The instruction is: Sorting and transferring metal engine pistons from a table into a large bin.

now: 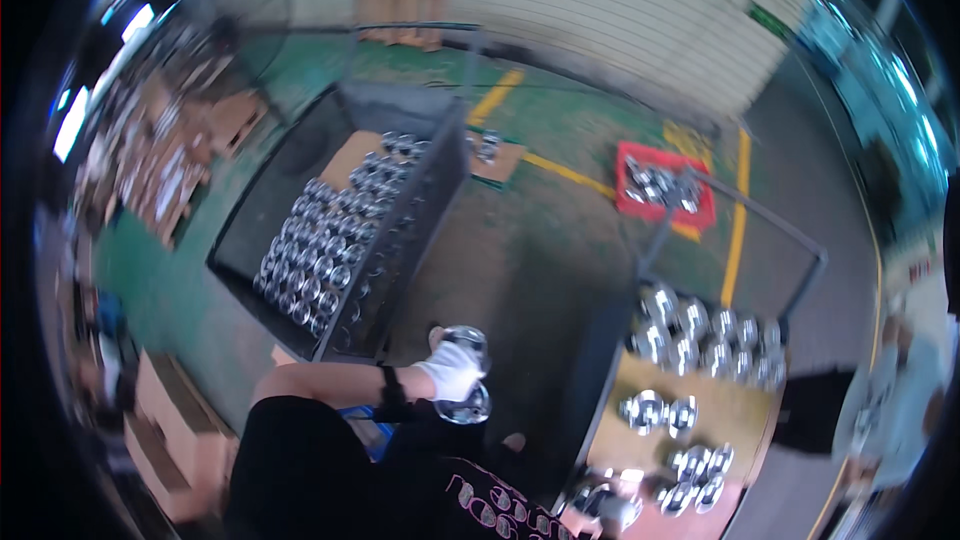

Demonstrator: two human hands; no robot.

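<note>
My left hand [450, 372], in a white glove, is closed around the middle of a shiny chrome part with two rounded ends [466, 406]. It holds the part over the floor between a dark bin cart and a second cart. A dark band circles my left wrist. My right hand [620, 512], also in a pale glove, is at the lower edge beside chrome parts [592, 496] on the right cart. Blur hides its fingers and whether it grips one. Further along that cart's brown board [625, 420] lie a chrome pair [660, 413] and a small cluster [695, 478].
The deep dark bin cart [440, 180] holds rows of chrome parts [325, 240]. More stand in rows [710, 335] at the right cart's far end. A red crate [628, 202] of metal parts sits on the floor. Cardboard boxes [175, 430] stand left; a person [905, 400] is at right.
</note>
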